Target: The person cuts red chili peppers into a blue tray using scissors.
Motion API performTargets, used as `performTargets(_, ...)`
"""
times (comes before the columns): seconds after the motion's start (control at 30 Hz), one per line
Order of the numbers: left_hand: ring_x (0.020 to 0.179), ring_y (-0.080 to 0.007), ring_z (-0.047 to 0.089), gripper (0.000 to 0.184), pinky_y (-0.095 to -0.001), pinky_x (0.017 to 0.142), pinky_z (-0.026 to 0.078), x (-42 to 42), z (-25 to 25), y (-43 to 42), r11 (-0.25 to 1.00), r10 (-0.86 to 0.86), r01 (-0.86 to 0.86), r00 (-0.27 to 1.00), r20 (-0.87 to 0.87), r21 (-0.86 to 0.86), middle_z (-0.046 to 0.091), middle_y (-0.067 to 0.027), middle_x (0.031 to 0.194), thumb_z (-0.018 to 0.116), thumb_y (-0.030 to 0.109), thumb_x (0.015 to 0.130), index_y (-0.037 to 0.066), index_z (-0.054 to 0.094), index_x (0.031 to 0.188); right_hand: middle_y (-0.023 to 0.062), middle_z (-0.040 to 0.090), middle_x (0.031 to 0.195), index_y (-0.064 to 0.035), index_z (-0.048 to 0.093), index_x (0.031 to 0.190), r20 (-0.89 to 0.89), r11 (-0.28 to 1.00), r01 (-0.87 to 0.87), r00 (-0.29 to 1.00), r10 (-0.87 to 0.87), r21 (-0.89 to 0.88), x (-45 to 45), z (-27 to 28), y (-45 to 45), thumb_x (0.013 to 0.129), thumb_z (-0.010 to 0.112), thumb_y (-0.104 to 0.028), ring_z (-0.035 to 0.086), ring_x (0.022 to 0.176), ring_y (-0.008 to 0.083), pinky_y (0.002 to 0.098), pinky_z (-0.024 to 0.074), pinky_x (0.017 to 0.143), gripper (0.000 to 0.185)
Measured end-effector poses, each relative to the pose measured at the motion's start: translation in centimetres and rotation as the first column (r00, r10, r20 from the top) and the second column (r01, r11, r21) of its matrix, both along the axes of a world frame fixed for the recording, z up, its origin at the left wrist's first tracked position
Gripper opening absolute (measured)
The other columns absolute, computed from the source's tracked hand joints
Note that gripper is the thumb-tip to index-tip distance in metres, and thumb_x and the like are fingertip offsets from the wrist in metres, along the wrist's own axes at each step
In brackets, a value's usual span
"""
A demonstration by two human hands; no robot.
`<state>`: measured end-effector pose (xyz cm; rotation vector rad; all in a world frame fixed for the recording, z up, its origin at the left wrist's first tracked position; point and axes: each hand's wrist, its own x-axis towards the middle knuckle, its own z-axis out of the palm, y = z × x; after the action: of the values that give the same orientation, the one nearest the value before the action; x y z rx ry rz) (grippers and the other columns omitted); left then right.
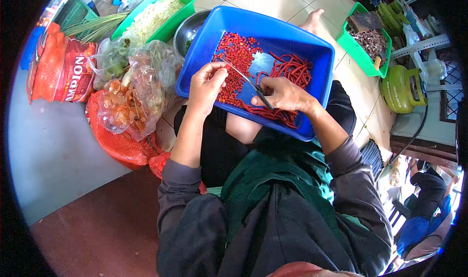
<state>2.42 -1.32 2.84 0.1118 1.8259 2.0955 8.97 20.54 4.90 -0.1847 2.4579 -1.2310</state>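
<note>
A blue plastic tub [312, 33] lies across my lap, with cut red chili pieces [236, 45] spread over its left side. Long whole red chilies [295, 69] are heaped on the right, and more lie along the near side. Over the tub's left part, my left hand [207, 88] is closed in a pinch, with a bit of red chili showing at its fingertips. My right hand [287, 95] grips black-handled scissors [242, 75] whose metal blades point up-left, their tips close to my left fingers. How far apart the blades are, I cannot tell.
A metal bowl [183, 30] and a green basket of pale chopped pieces [156, 16] stand at upper left. Plastic bags with onion skins [124, 106] and a red net sack [119, 143] lie left. Rightward are another green basket [387, 57] and a green gas cylinder [402, 89].
</note>
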Motion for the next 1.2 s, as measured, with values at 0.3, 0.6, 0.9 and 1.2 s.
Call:
performTargets(0.3, 0.06, -0.0023, 0.048, 0.016, -0.0157, 0.048, 0.034, 0.0, -0.2, 0.1, 0.997, 0.06, -0.061, 0.998, -0.02, -0.046, 0.059, 0.0009, 0.081, 0.062, 0.01, 0.087, 0.002, 0.063, 0.101, 0.0138, 0.057, 0.065, 0.0003, 0.058, 0.074, 0.015, 0.999, -0.009, 1.0, 0.009, 0.048, -1.2, -0.6, -0.3, 0.072, 0.069, -0.06, 0.055, 0.062, 0.0224, 0.0381, 0.0432, 0.059, 0.061)
performTargets(0.6, 0.059, -0.0025, 0.047, 0.016, -0.0158, 0.048, 0.034, -0.3, -0.6, 0.2, 0.996, 0.075, -0.076, 0.997, -0.022, -0.05, 0.059, 0.001, 0.08, 0.062, 0.009, 0.087, 0.002, 0.063, 0.101, 0.0151, 0.057, 0.063, 0.0011, 0.059, 0.072, -0.028, 0.998, -0.004, 1.0, 0.006, 0.064, -1.7, -1.1, -0.6, 0.071, 0.07, -0.06, 0.056, 0.061, 0.0236, 0.0389, 0.044, 0.059, 0.062)
performTargets(0.9, 0.061, -0.003, 0.048, 0.013, -0.0151, 0.048, 0.034, -0.5, -0.5, -0.1, 0.995, 0.102, -0.103, 0.992, 0.068, 0.003, 0.06, 0.0002, 0.082, 0.062, 0.009, 0.087, 0.003, 0.062, 0.099, 0.0166, 0.057, 0.065, 0.001, 0.059, 0.073, 0.002, 0.999, 0.028, 1.0, -0.028, 0.037, -1.6, -1.9, -0.2, 0.073, 0.068, -0.061, 0.058, 0.064, 0.0263, 0.0398, 0.0444, 0.06, 0.062)
performTargets(1.2, 0.063, -0.0033, 0.049, 0.011, -0.0154, 0.049, 0.035, -0.5, -0.5, 0.1, 0.995, 0.099, -0.099, 0.993, 0.062, -0.003, 0.059, 0.0001, 0.083, 0.061, 0.009, 0.087, 0.004, 0.061, 0.097, 0.0169, 0.057, 0.064, 0.0018, 0.059, 0.072, 0.03, 0.999, 0.0, 1.0, -0.001, 0.034, -1.8, -1.4, -1.2, 0.072, 0.068, -0.062, 0.057, 0.062, 0.0277, 0.0409, 0.0436, 0.06, 0.065)
